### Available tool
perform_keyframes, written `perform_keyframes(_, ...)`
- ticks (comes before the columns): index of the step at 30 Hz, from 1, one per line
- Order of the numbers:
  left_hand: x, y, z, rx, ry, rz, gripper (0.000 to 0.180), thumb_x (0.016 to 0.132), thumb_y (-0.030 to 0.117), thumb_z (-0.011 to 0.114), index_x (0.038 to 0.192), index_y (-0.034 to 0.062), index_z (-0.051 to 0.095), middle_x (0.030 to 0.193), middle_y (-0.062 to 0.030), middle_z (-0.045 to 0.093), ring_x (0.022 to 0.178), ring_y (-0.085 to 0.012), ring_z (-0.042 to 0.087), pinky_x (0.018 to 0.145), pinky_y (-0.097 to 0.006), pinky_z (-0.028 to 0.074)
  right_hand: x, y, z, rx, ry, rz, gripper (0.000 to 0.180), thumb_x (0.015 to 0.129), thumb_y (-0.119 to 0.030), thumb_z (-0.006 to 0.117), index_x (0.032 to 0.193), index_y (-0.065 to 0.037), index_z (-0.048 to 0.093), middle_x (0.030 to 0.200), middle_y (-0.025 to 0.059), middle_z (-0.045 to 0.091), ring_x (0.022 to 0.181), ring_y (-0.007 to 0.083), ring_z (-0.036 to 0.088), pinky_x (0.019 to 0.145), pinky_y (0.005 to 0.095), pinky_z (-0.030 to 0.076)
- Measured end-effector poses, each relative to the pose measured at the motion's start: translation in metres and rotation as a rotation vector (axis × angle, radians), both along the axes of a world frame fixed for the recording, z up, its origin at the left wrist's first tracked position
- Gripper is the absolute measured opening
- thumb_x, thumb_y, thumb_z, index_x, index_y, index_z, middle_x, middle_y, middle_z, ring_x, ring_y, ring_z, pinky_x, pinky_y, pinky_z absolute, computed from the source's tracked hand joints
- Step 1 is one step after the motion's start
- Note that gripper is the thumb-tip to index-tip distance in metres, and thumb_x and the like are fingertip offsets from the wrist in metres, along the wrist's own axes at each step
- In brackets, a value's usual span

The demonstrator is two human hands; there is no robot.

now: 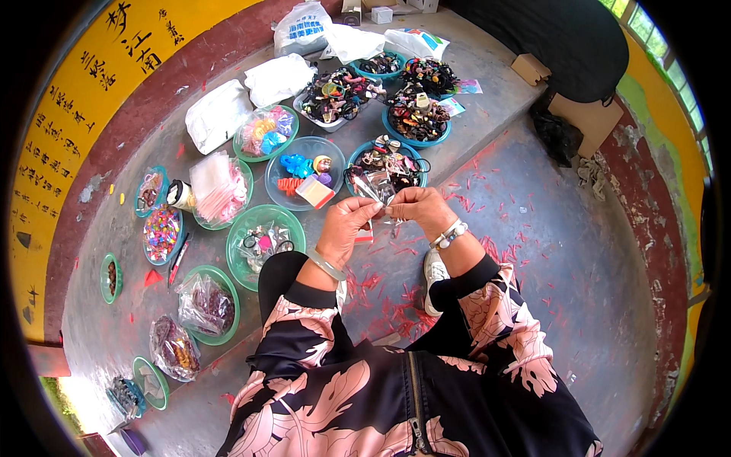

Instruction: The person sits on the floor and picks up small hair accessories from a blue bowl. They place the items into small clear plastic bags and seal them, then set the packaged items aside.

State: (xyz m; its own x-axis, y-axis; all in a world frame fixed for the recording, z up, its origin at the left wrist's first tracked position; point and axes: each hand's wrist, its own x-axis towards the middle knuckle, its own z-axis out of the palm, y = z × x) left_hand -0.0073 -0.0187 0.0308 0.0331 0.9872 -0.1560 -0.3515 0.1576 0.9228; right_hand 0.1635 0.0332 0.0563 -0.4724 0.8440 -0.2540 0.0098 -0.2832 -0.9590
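Observation:
My left hand (344, 227) and my right hand (417, 208) meet in front of me, both pinching a small clear plastic bag (373, 190) between the fingertips. A silver bangle circles my left wrist and a pale bracelet my right. The bag hangs just above a teal bowl (356, 157) of dark hair accessories. What is inside the bag is too small to tell. My black sleeves with a pink leaf print come up from the lower edge.
Several green and teal bowls (242, 242) of hair ties, clips and beads fan out on the concrete ledge to my left and ahead. White plastic bags (217, 114) lie behind them. Red paper scraps (396, 305) litter the floor by my white shoe (434, 274).

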Motion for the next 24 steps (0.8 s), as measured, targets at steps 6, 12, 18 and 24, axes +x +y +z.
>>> perform_keyframes(6, 0.0021, -0.0022, 0.0036, 0.015, -0.026, 0.003, 0.016, 0.082, 0.016, 0.061, 0.088, 0.0014, 0.063, 0.078, -0.0034, 0.064, 0.068, -0.0076, 0.056, 0.058, -0.020, 0.041, 0.0002, -0.0011, 0.0034, 0.006, -0.019, 0.030, 0.007, 0.072, -0.004, 0.066, 0.078, 0.000, 0.063, 0.070, 0.0034, 0.061, 0.065, 0.0102, 0.055, 0.060, 0.0234, 0.042)
perform_keyframes(12, 0.0021, -0.0012, 0.0000, 0.050, -0.021, 0.016, 0.019, 0.083, 0.016, 0.059, 0.092, 0.0005, 0.063, 0.080, -0.0038, 0.064, 0.069, -0.0079, 0.056, 0.059, -0.021, 0.043, 0.0002, 0.0010, -0.0011, -0.013, 0.058, -0.011, 0.007, 0.072, -0.005, 0.069, 0.074, -0.001, 0.063, 0.067, 0.0030, 0.061, 0.059, 0.0097, 0.055, 0.055, 0.0220, 0.042)
perform_keyframes(18, 0.0026, -0.0012, 0.0000, 0.074, 0.019, 0.018, 0.018, 0.083, 0.015, 0.060, 0.091, -0.0004, 0.063, 0.082, -0.0052, 0.065, 0.071, -0.0075, 0.057, 0.060, -0.021, 0.043, 0.0013, 0.0012, -0.0031, -0.053, 0.084, -0.025, 0.005, 0.074, -0.004, 0.065, 0.077, -0.001, 0.062, 0.068, 0.0015, 0.059, 0.061, 0.0102, 0.053, 0.058, 0.0220, 0.042)
perform_keyframes(24, 0.0037, -0.0027, 0.0044, 0.084, 0.060, 0.041, 0.016, 0.082, 0.012, 0.061, 0.090, -0.0018, 0.064, 0.080, -0.0053, 0.065, 0.072, -0.0074, 0.057, 0.062, -0.020, 0.044, 0.0024, 0.0025, -0.0059, -0.012, 0.067, 0.011, 0.005, 0.074, -0.004, 0.065, 0.077, -0.002, 0.062, 0.069, 0.0012, 0.059, 0.061, 0.0099, 0.054, 0.058, 0.0220, 0.042)
